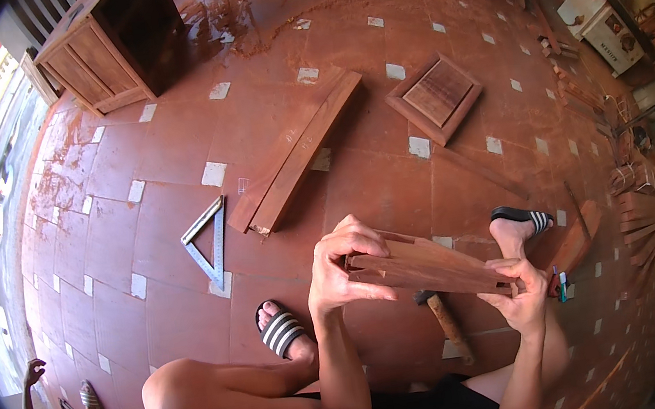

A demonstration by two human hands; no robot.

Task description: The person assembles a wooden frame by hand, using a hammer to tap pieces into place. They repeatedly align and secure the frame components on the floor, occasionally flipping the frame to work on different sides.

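Observation:
I hold a bundle of reddish-brown wooden bars (427,269) up over the floor. My left hand (344,267) is closed round its left end, thumb below and fingers above. My right hand (520,297) grips the right end, where a dark slot shows in the wood. Whether the bars are joined or just held together, I cannot tell. Beneath the wood, a hammer (447,328) with a wooden handle lies between my feet, its head partly in shadow. Beside my right hand is a small blue-green and white marker (563,287).
Ahead on the tiled floor lie a thick timber beam (300,154), a metal triangle square (218,239) and a framed wooden panel (438,99). A wooden cabinet (98,61) stands far left. Wood offcuts (640,225) are stacked at right. Another person's hand (33,372) shows lower left.

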